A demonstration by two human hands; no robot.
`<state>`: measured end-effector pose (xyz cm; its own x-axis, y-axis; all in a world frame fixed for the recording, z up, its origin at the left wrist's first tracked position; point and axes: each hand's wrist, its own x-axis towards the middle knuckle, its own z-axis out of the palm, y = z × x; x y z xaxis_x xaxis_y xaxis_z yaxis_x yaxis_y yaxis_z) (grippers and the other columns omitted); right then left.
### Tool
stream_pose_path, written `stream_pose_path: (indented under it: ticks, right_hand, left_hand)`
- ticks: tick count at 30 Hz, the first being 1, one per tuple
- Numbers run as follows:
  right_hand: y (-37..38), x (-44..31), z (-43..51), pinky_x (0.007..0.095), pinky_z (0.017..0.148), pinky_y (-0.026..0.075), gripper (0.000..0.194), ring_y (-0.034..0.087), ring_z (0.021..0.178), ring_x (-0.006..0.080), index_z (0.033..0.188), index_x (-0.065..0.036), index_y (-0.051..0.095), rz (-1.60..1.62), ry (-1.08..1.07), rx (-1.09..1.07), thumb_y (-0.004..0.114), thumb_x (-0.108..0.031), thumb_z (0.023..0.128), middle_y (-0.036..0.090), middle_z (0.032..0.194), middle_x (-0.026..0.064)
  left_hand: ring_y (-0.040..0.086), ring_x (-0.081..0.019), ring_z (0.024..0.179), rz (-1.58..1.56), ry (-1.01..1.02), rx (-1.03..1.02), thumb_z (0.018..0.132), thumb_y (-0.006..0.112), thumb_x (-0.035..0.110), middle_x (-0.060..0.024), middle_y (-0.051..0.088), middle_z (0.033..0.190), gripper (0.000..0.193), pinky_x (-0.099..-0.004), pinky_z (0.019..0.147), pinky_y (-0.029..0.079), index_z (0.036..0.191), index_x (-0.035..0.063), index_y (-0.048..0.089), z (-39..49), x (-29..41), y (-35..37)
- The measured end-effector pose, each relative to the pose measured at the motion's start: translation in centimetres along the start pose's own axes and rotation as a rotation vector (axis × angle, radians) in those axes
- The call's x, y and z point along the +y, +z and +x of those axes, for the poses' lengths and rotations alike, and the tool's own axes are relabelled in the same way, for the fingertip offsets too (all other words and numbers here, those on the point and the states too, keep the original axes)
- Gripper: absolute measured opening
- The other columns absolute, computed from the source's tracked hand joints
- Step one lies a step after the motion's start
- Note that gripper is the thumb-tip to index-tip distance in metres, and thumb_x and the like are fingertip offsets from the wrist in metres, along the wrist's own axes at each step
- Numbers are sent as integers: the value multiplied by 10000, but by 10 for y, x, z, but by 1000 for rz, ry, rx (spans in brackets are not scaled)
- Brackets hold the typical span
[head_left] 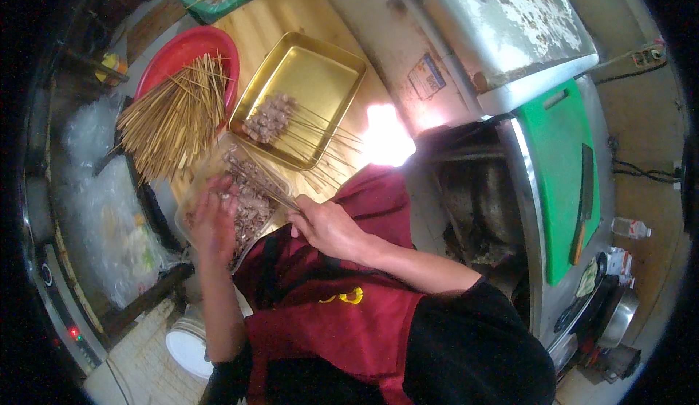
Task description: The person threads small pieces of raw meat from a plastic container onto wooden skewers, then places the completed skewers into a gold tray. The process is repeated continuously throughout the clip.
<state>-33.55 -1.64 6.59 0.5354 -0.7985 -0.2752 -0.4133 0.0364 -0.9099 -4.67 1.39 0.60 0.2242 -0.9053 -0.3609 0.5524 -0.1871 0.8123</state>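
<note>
My right hand [330, 227] grips a few thin wooden skewers [267, 186], which slant up and left across a clear plastic container [183, 214] of small raw meat pieces [254, 208]. Blurred, my left hand [215, 216] is over the left part of that container; whether its fingers hold a piece cannot be made out. Just beyond, a gold-coloured rectangular metal tray [306, 66] holds several meat skewers [270, 118]. Their meat lies inside at the near left, and their bare sticks reach over the tray's right rim.
A red plastic basin [175, 44] with a large heap of bamboo skewers [180, 115] stands left of the tray on a wooden board [262, 17]. Plastic bags [109, 197] lie further left. At right, a cleaver [586, 186] rests on a green cutting board [554, 186].
</note>
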Motion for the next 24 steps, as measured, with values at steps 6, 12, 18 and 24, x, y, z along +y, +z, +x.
stream_pose_path:
  ticks: [6, 12, 18, 24]
  right_hand:
    - [-4, 0, -11, 524, 718, 589, 222, 767, 836, 439, 1045, 14, 565, 6, -12, 36, 605, -186, 1133, 785, 871, 192]
    - [-6, 3, -8, 538, 697, 584, 235, 755, 814, 458, 1024, 16, 556, -29, -62, 55, 614, -186, 1129, 777, 840, 190]
    - [-9, 2, -8, 544, 690, 581, 225, 750, 810, 464, 1036, 15, 556, -71, -95, 41, 626, -181, 1122, 769, 827, 190]
    - [-8, 4, -7, 541, 687, 581, 219, 751, 806, 461, 1049, 11, 563, -116, -102, 49, 627, -185, 1123, 767, 829, 191]
  left_hand:
    - [636, -218, 1220, 71, 21, 73, 1172, 593, 230, -85, 667, 1352, 363, -416, 1184, 486, 1468, 21, 605, 7, -12, 7]
    - [655, -228, 1205, 45, 34, 18, 1164, 610, 265, -80, 687, 1292, 352, -445, 1176, 496, 1417, 21, 631, 7, -7, 5]
    - [659, -217, 1193, 37, 29, 37, 1154, 628, 273, -86, 692, 1294, 344, -418, 1138, 519, 1389, 23, 651, 2, -2, -1]
    - [649, -189, 1148, 138, -4, -102, 1150, 637, 276, -70, 690, 1259, 322, -368, 1026, 545, 1359, 31, 659, -2, 0, 7]
